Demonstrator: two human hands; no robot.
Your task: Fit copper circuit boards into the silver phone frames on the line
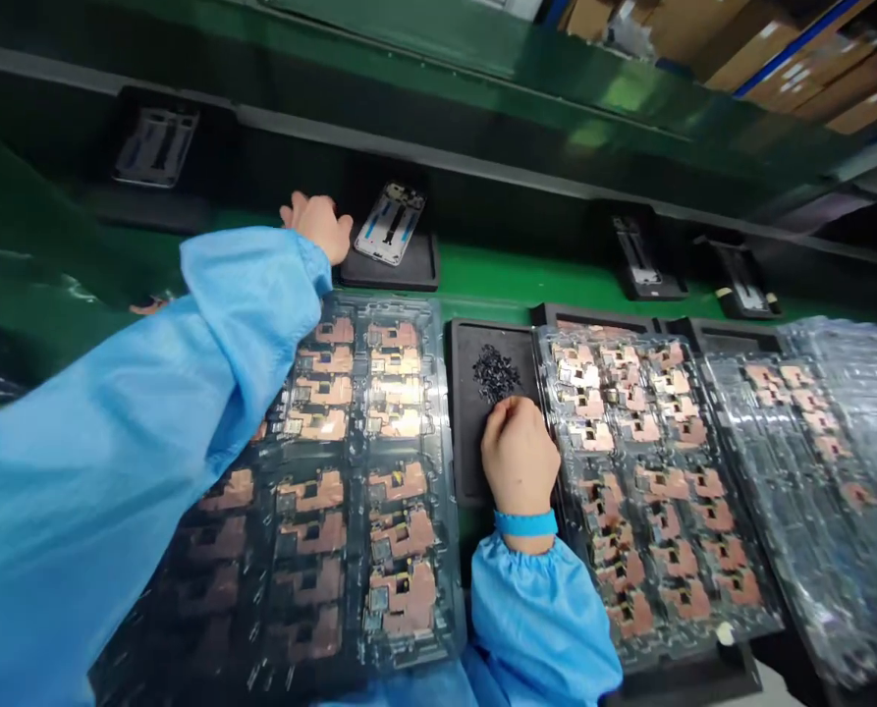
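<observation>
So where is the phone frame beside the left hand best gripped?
Probably by its two long edges, coming from above on the near side. The phone frame is a thin slab lying skewed on the black tray, its near end towards the wearer. Its long edges look unobstructed, and gripping there avoids the blue strips on its face.

Surface (497,280), front row, left to right: large tray (444,471) with circuit boards (401,594); small tray (470,442) with a heap of small parts (495,371); second board tray (692,633); third board tray (798,530). Row behind: four phone frames (386,236), the second from left lying on a rear tray (419,270), behind the large tray. Far behind, at right: boxes (737,39).
</observation>
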